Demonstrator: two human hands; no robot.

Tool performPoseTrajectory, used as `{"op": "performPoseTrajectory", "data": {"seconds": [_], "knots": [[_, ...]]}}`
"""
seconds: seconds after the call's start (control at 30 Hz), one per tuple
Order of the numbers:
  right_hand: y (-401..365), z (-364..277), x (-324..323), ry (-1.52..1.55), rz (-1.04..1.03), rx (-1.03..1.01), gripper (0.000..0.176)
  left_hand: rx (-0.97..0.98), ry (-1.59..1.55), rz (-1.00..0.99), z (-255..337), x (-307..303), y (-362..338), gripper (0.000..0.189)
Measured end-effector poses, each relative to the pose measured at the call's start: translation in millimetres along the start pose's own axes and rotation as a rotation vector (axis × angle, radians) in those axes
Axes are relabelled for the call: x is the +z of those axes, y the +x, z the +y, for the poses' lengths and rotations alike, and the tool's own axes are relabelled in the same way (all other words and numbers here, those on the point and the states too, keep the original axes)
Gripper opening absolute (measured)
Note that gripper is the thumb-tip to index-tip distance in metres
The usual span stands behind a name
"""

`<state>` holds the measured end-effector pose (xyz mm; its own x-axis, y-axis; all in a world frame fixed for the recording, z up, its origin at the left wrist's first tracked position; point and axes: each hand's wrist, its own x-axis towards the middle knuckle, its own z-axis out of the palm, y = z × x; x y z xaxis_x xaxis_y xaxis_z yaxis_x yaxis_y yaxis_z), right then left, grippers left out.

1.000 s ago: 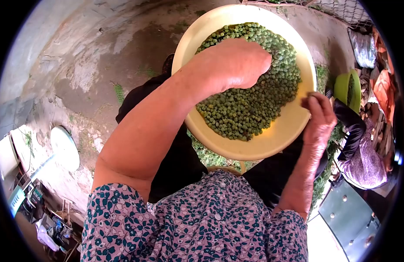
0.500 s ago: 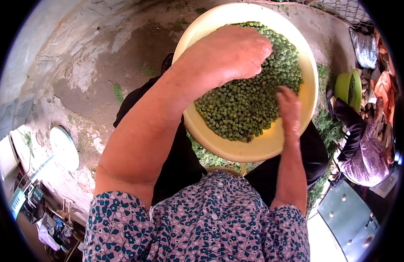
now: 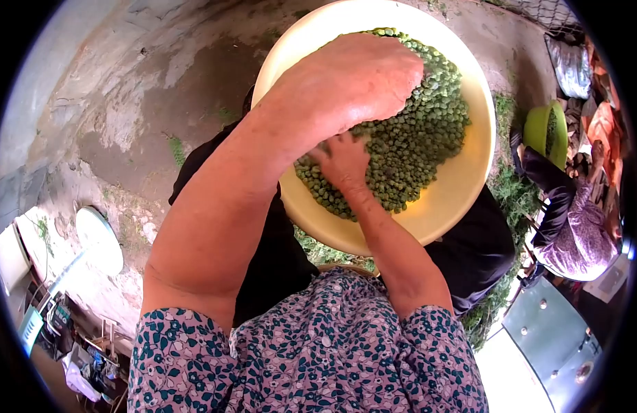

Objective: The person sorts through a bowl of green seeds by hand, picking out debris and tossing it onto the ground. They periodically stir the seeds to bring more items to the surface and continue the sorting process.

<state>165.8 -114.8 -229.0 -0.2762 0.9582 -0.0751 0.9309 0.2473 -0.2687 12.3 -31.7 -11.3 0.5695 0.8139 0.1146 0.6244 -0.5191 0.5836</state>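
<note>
A wide pale-yellow basin (image 3: 464,189) rests over my lap, holding a broad heap of small round green berries (image 3: 428,134). Over the far side of the heap is my left hand (image 3: 386,74), bent down at the wrist; its back faces me and hides the fingers. My right hand (image 3: 346,164) reaches across to the near left of the heap. Its fingers are spread over the berries, with the tips close by my left forearm and nothing gripped.
Another person (image 3: 581,220) sits at the right, near a lime-green basin (image 3: 536,131). A metal panel (image 3: 549,323) lies at lower right. A round white disc (image 3: 99,239) and assorted clutter (image 3: 84,365) are on the left. Green plants (image 3: 511,199) grow beside the basin.
My right hand has swept left across the berries, from the basin's right side to beside my left forearm. The left hand stays over the far side. The basin appears slightly further left and up.
</note>
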Motion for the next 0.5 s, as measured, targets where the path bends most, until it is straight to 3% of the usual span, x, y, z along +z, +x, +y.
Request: {"op": "performPoseTrajectory", "data": {"seconds": [0.07,0.13,0.23,0.3,0.43,0.5], "knots": [[-9.9,-24.7,-27.2,0.097,-0.312,-0.013,0.046,-0.038,0.006,-0.061,3.1,-3.8,2.3,0.028],[-20.4,-27.4,-40.9,0.114,-0.345,-0.041,0.044,-0.08,0.016,-0.121,0.6,-5.1,1.6,0.029],[-42.5,-3.3,-54.9,0.171,-0.412,-0.125,0.042,0.0,0.012,-0.019,-9.4,-0.8,-3.2,0.03],[-60.5,10.4,-85.8,0.074,-0.437,-0.327,0.044,0.005,0.047,0.024,-11.6,-1.9,-7.3,0.031],[-62.6,37.3,-126.1,0.103,-0.617,-0.329,0.038,0.01,0.043,0.026,-13.7,-2.8,-6.6,0.03],[-56.0,49.4,-133.8,0.203,-0.771,-0.19,0.029,-0.008,0.096,0.029,-11.7,-3.8,-5.4,0.029]]}}
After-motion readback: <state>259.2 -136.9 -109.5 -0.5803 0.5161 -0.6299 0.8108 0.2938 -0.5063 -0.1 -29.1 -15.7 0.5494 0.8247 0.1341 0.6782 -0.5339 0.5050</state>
